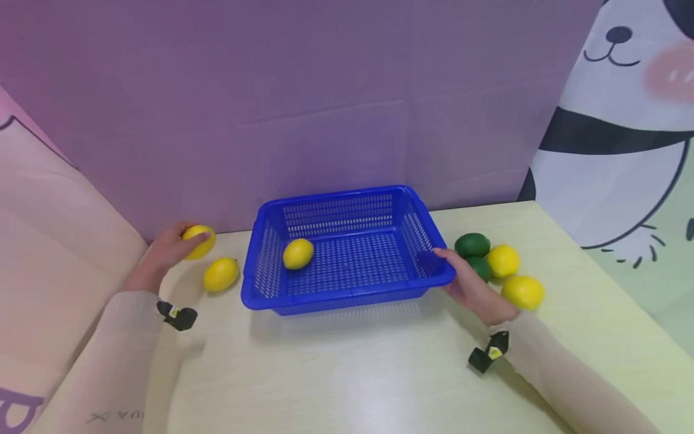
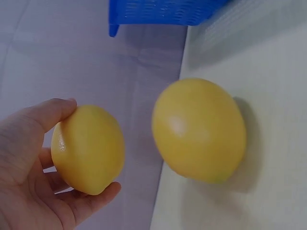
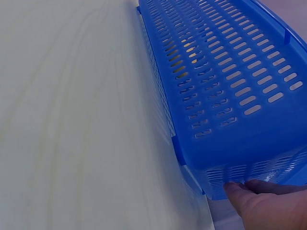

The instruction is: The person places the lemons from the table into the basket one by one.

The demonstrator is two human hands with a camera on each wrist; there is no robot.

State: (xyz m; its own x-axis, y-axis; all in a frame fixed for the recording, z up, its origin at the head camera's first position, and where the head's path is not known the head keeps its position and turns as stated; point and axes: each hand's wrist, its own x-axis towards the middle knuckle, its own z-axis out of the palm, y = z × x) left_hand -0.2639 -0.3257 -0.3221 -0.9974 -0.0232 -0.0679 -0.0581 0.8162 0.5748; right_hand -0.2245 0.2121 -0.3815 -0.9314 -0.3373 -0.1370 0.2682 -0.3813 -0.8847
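Observation:
My left hand (image 1: 170, 247) holds a yellow lemon (image 2: 91, 148) between thumb and curled fingers, near the back left of the table. A second lemon (image 1: 221, 275) lies on the tabletop just right of that hand. In the middle stands a blue slotted plastic basket (image 1: 352, 292) with one lemon (image 1: 298, 254) inside, toward its left end. My right hand (image 1: 470, 288) grips the basket's right end, one digit over the rim and the rest against the outside. In the right wrist view fingertips (image 3: 237, 191) touch the basket's end wall; part of this hand is out of frame.
Right of the basket, beside my right hand, lie two dark green fruits (image 1: 472, 245) and two more lemons (image 1: 522, 293). A purple cloth backdrop (image 1: 336, 120) rises behind the pale table (image 1: 325, 374). A panda-printed panel (image 1: 612, 181) borders the right side, and a pale panel (image 1: 43, 241) the left.

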